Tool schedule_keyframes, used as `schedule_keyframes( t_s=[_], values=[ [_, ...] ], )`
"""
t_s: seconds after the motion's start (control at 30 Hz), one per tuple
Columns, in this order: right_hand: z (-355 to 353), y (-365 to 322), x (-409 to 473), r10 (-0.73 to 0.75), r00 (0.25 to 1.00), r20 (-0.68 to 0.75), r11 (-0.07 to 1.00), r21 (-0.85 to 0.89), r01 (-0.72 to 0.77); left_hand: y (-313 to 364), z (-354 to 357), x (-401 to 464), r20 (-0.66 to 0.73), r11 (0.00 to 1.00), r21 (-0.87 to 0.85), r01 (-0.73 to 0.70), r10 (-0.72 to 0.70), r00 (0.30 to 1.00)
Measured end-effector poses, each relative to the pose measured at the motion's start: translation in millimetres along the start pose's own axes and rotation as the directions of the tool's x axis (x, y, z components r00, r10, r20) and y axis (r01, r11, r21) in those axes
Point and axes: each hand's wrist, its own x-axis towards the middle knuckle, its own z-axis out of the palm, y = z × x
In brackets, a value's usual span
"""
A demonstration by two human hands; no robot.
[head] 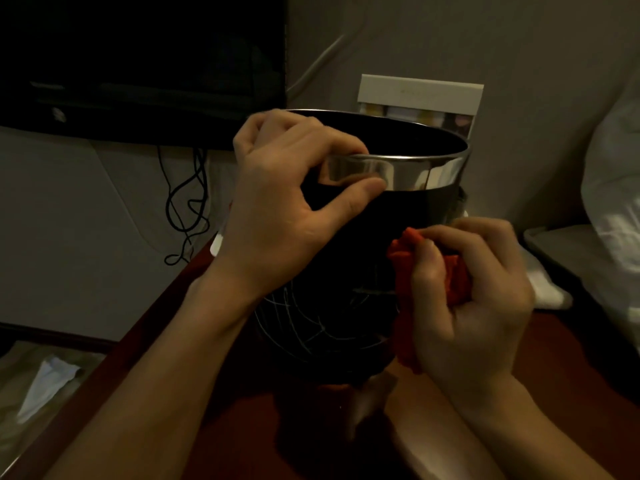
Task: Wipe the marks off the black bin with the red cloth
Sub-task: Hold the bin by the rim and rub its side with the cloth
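Two hands worked at the black bin [349, 258]; the fingers [332, 140] of the left hand [277, 209] were curled over the bin's near rim, with the thumb [360, 190] pressed against the lower edge of the shiny metal band [415, 171], so that the rim was pinched between thumb and fingers; the fingers [478, 233] of the right hand [474, 299] were curled round the bunched red cloth [453, 275], the thumb [429, 265] lying across its front, and the cloth was held against the bin's right side, below the band; a loose end of the cloth hung down past the heel of the hand.

The bin stood upright on a dark red-brown tabletop [571, 358], its open mouth showing a dark inside; pale scribbled marks [311, 323] crossed its lower front, below the left wrist and to the left of the cloth; both bare forearms reached in from the bottom edge.

Behind the bin a white box [419, 98] with a patterned strip stood against the wall; to the left hung a dark screen [138, 64], with black cables [187, 206] trailing below it; at the far right lay pale bedding [616, 202], and a folded white cloth [547, 289] rested near the tabletop's right edge; in the lower left corner a crumpled clear bag [48, 375] lay on the floor.
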Motion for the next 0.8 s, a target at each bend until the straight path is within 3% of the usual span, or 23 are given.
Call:
schedule_keyframes(
  t_s=[0.2, 0.43, 0.63, 0.8],
  values=[
    [12, -7, -25, -0.067, 0.984, 0.165, 0.998, -0.006, 0.068, -3, -3, 0, 0.004, 1.0, -0.013, -0.009, 0.009, 1.0],
    [1, -5, -4, -0.083, 0.996, 0.038, 0.996, -0.04, 0.084, -4, -2, -1, -0.011, 1.0, -0.027, 0.006, -0.006, 1.0],
    [16, -7, -32, -0.086, 0.978, 0.188, 0.996, -0.017, 0.091, -6, -2, -1, -0.008, 0.999, -0.04, 0.002, -0.003, 1.0],
    [1, -3, -5, -0.107, 0.994, 0.023, 0.991, -0.079, 0.108, -6, -3, 0, 0.002, 0.999, -0.038, 0.007, -0.007, 1.0]
  ],
)
